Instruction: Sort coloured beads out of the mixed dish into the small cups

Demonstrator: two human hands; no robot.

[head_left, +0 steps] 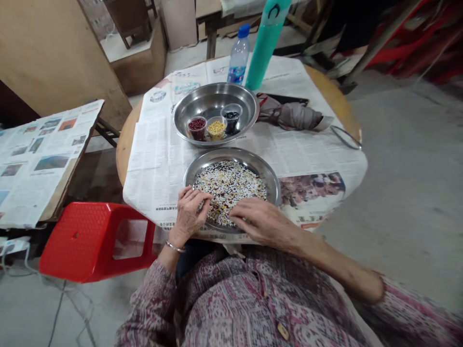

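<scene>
- Two bare hands: left hand loosely curled at the rim of a steel plate, any pinched grains hidden; right hand flat, open, grasping nothing.
- Mixed beans and grains spread inside the plate, itself on newspaper.
- Spill risk: grains over the low rim, from a hard sweep.

A round wooden table is spread with newspaper. On it stand a plastic water bottle and a teal flask, with a folded grey umbrella just beside them. A red plastic stool sits left, near a newspaper-covered side table.
</scene>
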